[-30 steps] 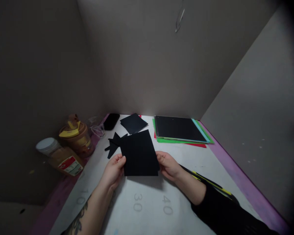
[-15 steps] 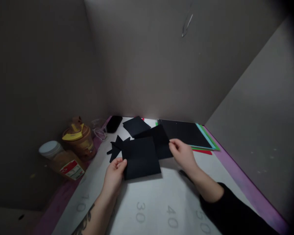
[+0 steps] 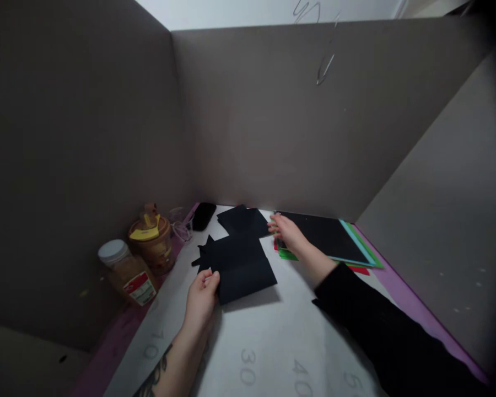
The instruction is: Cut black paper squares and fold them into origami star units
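My left hand (image 3: 200, 298) pinches the left edge of a square sheet of black paper (image 3: 246, 270), which is held tilted a little above the table. Fingers apart and with nothing in them, my right hand (image 3: 289, 232) is at the right end of some loose black paper squares (image 3: 240, 219) lying at the back. Partly behind the held sheet is a folded, pointed black paper shape (image 3: 205, 255). To the right of my right hand lies a stack of large sheets (image 3: 326, 234), black on top, with light blue, green and red edges showing.
On the left stand a jar with a white lid (image 3: 128, 270) and a brown lidded container (image 3: 151, 237) with a yellow item on it. Clear glasses (image 3: 182, 226) and a black phone (image 3: 204, 215) lie behind them. Grey panels (image 3: 268, 121) enclose the white, number-printed table cover (image 3: 273, 336).
My right hand has let go of the second black square, which now lies with the squares at the back. My left hand still holds its sheet. The view has tilted up.
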{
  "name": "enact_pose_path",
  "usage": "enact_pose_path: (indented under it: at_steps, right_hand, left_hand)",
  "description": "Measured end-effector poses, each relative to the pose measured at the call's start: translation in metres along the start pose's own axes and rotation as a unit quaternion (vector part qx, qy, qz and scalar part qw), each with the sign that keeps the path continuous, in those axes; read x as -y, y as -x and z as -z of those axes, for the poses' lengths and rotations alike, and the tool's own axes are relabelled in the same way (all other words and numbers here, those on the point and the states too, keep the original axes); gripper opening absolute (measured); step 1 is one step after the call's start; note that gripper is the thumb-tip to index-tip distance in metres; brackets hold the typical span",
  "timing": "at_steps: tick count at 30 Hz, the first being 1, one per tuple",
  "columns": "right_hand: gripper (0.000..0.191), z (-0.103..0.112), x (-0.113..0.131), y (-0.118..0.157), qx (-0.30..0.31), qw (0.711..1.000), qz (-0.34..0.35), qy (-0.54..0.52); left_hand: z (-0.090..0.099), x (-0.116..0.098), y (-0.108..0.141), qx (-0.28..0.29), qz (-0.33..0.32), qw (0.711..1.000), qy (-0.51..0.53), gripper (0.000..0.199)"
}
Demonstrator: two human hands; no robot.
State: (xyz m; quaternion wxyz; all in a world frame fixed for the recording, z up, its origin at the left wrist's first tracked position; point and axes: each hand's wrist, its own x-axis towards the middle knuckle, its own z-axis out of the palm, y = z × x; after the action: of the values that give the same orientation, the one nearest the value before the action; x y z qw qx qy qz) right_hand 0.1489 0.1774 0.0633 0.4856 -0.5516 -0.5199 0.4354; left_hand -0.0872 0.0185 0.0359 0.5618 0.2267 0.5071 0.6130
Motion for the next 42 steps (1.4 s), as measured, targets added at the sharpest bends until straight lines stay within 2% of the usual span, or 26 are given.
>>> enact_pose_path:
  at_steps: [2,5,7,10,12,14,17,19,22,26,29,32,38,42]
  right_hand:
    - [0.050,0.004,-0.003,0.049,0.111,0.991,-0.047,-0.062]
    - [0.039,0.011,-0.012,0.119,0.192,0.980,-0.051,-0.029]
    - [0.031,0.015,-0.018,0.151,0.158,0.985,-0.065,-0.007]
    - [0.032,0.019,-0.019,0.176,0.072,0.995,-0.062,-0.015]
    - [0.033,0.019,-0.015,0.183,0.038,0.998,-0.045,-0.033]
    - [0.033,0.017,-0.009,0.190,0.017,0.997,-0.033,-0.066]
    - [0.037,0.006,-0.005,0.201,-0.027,0.985,-0.033,-0.169]
    - [0.041,-0.005,-0.007,0.208,-0.043,0.971,-0.032,-0.231]
    - [0.041,-0.017,-0.017,0.212,-0.027,0.961,-0.015,-0.274]
    - [0.038,-0.016,-0.034,0.209,-0.067,0.952,-0.003,-0.299]
    - [0.038,-0.011,-0.044,0.207,-0.095,0.946,-0.015,-0.311]
    - [0.036,-0.014,-0.048,0.207,-0.100,0.951,-0.019,-0.291]
    - [0.038,-0.022,-0.044,0.208,-0.087,0.952,-0.005,-0.293]
    - [0.043,-0.020,-0.046,0.207,-0.073,0.952,-0.023,-0.298]
  left_hand:
    - [-0.002,0.003,0.001,-0.012,-0.015,1.000,0.012,0.049]
    - [-0.010,0.010,0.010,0.030,0.000,0.999,0.011,0.047]
    - [-0.017,0.015,0.020,0.094,0.011,0.996,0.007,0.047]
    - [-0.023,0.021,0.037,0.209,0.019,0.977,-0.046,0.049]
    - [-0.025,0.025,0.045,0.247,0.018,0.962,-0.116,0.044]
    - [-0.025,0.027,0.050,0.240,-0.005,0.958,-0.158,0.037]
    - [-0.031,0.028,0.053,0.246,-0.013,0.956,-0.157,0.033]
    - [-0.042,0.028,0.054,0.251,-0.021,0.954,-0.162,0.031]
    - [-0.064,0.030,0.056,0.240,-0.062,0.951,-0.183,0.027]
    - [-0.083,0.044,0.057,0.253,-0.128,0.935,-0.212,0.020]
    - [-0.081,0.057,0.056,0.258,-0.138,0.932,-0.215,0.017]
    - [-0.071,0.063,0.055,0.242,-0.161,0.930,-0.225,0.016]
    - [-0.062,0.060,0.051,0.234,-0.239,0.889,-0.313,0.022]
    - [-0.063,0.059,0.050,0.257,-0.236,0.879,-0.325,0.023]
